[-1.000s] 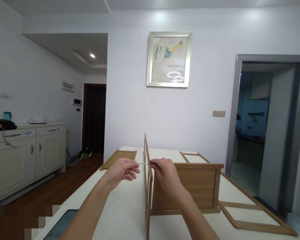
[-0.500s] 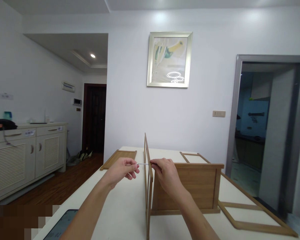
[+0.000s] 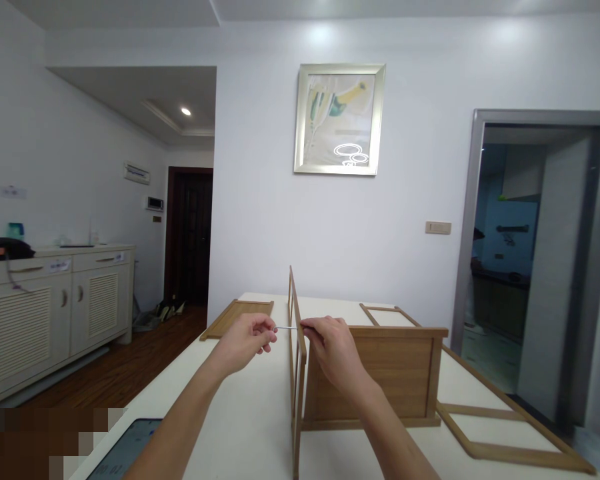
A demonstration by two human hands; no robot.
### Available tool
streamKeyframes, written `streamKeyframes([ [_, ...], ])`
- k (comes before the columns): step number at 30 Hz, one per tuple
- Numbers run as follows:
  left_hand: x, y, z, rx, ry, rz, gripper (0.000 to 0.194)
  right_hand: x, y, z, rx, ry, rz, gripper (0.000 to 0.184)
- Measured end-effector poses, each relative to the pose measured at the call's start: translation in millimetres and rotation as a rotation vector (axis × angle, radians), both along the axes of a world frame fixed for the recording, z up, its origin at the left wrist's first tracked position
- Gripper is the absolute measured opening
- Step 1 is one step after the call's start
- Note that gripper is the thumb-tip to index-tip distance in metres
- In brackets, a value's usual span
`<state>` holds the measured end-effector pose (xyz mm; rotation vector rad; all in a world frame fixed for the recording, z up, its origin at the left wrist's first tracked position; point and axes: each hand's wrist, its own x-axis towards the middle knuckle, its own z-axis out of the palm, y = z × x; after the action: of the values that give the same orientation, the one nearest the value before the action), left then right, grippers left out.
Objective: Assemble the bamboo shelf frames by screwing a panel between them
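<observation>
Above the table (image 3: 240, 427), a thin metal rod (image 3: 287, 328) is pinched by the left hand (image 3: 247, 343); the wooden frame (image 3: 303, 350) is gripped, seemingly for steadiness, by the right hand (image 3: 336, 353).

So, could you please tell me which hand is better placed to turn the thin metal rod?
The left hand, probably: it is at the end of the thin metal rod away from the upright wooden frame, while the right hand is at the frame's edge, by the rod's other end.
</observation>
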<state>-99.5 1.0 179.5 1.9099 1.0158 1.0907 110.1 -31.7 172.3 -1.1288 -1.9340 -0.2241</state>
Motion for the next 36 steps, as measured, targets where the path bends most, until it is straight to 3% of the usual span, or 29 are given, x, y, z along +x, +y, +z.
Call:
streamKeyframes([
  [9,0.6,9.8,-7.8,0.129,0.045,0.062,0.012,-0.2,-0.9,1.0,0.000,-0.024,-0.016,0.021],
  [15,6.1,4.7,-5.1,-0.024,-0.002,0.117,0.014,-0.3,-1.6,1.3,-0.002,-0.016,-0.009,0.021],
  [18,6.9,1.2,-3.4,-0.091,-0.031,0.082,0.020,-0.4,-2.0,2.1,-0.006,-0.020,-0.008,0.021],
  [26,10.3,0.8,-3.8,-0.079,-0.066,0.086,0.030,0.2,-4.8,1.1,0.020,-0.035,0.005,0.021],
  [30,12.6,2.8,-5.8,-0.025,-0.071,0.182,0.023,-1.5,-5.0,-3.9,0.119,-0.079,-0.007,0.022],
  [34,11.6,8.6,-12.2,-0.010,-0.075,0.269,0.019,2.6,-10.5,-16.8,0.380,-0.120,-0.114,0.022],
  [36,9.9,12.1,-20.7,-0.024,-0.064,0.302,0.020,8.8,-17.1,-30.3,0.491,-0.163,-0.081,0.022],
])
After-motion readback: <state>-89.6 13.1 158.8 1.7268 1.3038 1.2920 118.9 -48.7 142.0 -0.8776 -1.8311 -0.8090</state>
